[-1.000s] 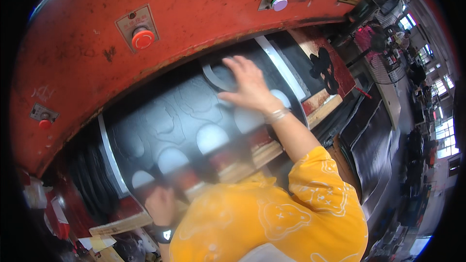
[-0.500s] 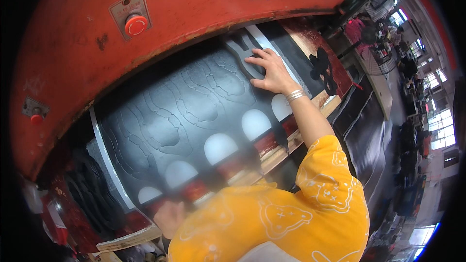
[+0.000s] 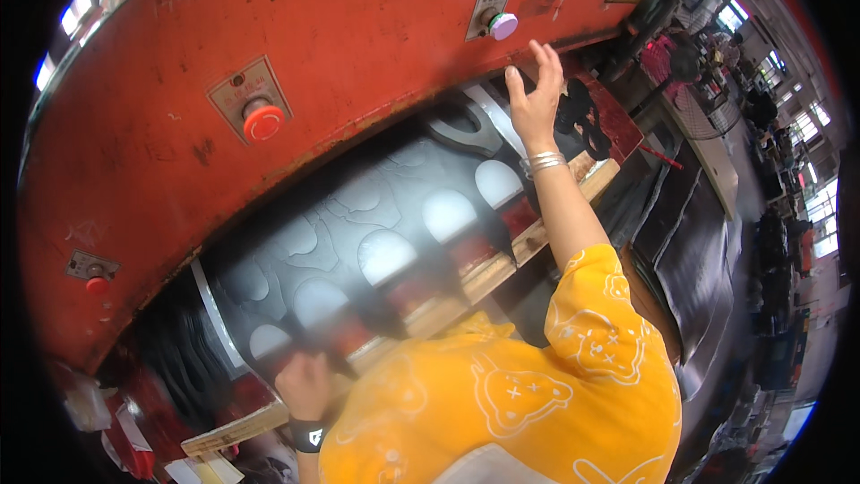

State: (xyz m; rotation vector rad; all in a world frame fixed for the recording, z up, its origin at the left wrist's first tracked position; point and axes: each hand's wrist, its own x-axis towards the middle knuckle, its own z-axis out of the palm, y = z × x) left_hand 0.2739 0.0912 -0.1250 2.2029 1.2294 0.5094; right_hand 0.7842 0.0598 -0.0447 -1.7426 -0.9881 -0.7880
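Observation:
A dark rubber sheet (image 3: 358, 215) with sole-shaped cut-outs lies under the head of a red press (image 3: 358, 45). My right hand (image 3: 536, 94) is raised off the sheet, open with fingers apart, just below a pale round button (image 3: 502, 25) on the press front; silver bangles sit on its wrist. My left hand (image 3: 306, 385), with a black wristband, curls its fingers on the sheet's near edge, above a wooden board (image 3: 484, 273). A metal cutting die (image 3: 461, 130) rests on the sheet's far right part.
A red round button (image 3: 262, 121) and a smaller red one (image 3: 97, 285) sit on the press front. Black cut sole pieces (image 3: 582, 116) lie on a red surface to the right. Dark sheets (image 3: 694, 251) are stacked at right, with a workshop aisle beyond.
My right hand has lifted off the sheet and moved up and right toward the pale button. The left hand stays at the sheet's near edge.

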